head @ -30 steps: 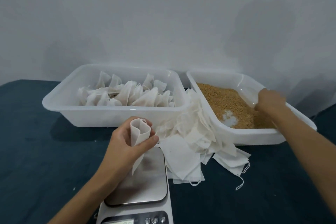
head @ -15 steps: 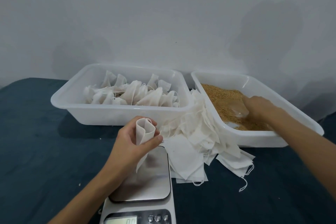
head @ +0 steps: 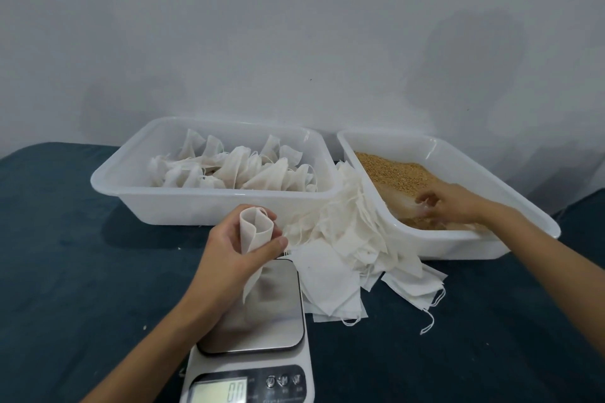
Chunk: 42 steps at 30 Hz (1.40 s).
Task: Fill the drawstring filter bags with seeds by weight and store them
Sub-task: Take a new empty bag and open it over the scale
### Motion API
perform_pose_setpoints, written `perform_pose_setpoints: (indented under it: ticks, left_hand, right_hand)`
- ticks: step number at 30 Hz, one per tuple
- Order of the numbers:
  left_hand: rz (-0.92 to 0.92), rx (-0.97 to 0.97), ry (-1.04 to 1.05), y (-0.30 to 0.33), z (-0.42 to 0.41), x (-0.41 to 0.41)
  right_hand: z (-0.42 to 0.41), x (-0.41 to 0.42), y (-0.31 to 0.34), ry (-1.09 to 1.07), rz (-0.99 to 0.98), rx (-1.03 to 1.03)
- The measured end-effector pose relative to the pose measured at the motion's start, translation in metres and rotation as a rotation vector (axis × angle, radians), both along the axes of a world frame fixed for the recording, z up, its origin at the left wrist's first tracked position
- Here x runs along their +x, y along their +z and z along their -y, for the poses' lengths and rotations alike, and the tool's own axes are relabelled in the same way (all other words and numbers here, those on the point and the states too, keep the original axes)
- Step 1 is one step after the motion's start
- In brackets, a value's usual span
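My left hand (head: 229,258) holds a white filter bag (head: 256,232) upright with its mouth pushed open, just above the steel platform of the digital scale (head: 262,314). The scale's display (head: 218,390) shows zero. My right hand (head: 448,203) reaches into the right white tray (head: 484,245) of brown seeds (head: 389,170). Its fingers curl round what looks like a clear plastic scoop (head: 406,204) lying low in the seeds. A loose heap of flat empty bags (head: 347,245) lies between the scale and the seed tray.
The left white tray (head: 209,206) at the back holds several filled, tied bags (head: 235,170). Everything stands on a dark blue cloth (head: 65,271), with a white wall close behind the trays. Drawstrings trail from the heap at the right (head: 429,321).
My right hand has drawn from the tray's far right side toward its middle and front, dragging the clear scoop through the seeds. My left hand keeps the open bag over the scale.
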<state>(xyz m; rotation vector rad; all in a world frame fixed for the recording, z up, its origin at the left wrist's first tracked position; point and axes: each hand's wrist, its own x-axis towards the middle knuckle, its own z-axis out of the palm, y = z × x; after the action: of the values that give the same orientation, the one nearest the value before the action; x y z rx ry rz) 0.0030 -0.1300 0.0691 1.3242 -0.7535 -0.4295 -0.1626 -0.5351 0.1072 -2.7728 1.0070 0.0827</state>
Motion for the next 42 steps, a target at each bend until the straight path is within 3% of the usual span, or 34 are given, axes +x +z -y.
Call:
perform_pose_setpoints:
  ticks: [9, 16, 21, 27, 35, 42]
  left_hand:
    - [-0.019, -0.016, -0.059, -0.002, -0.001, -0.008]
    - [0.006, 0.000, -0.081, -0.008, -0.001, -0.017]
    - [0.011, 0.009, -0.082, -0.008, -0.002, -0.016]
    - [-0.017, 0.018, -0.103, -0.012, 0.001, -0.015]
    - [0.046, 0.033, -0.114, -0.014, 0.000, -0.011]
    - [-0.011, 0.015, -0.134, -0.015, 0.001, -0.014]
  right_hand:
    - [-0.026, -0.023, 0.029, 0.003, 0.265, -0.131]
    - [-0.114, -0.010, 0.055, 0.256, 0.463, 0.057]
    - [-0.164, -0.007, 0.067, 0.441, 0.415, 0.044]
    - [-0.191, -0.005, 0.084, 0.501, 0.420, -0.002]
    - [-0.193, 0.007, 0.095, 0.627, 0.349, -0.243]
    - [-0.190, 0.013, 0.096, 0.762, 0.340, -0.514]
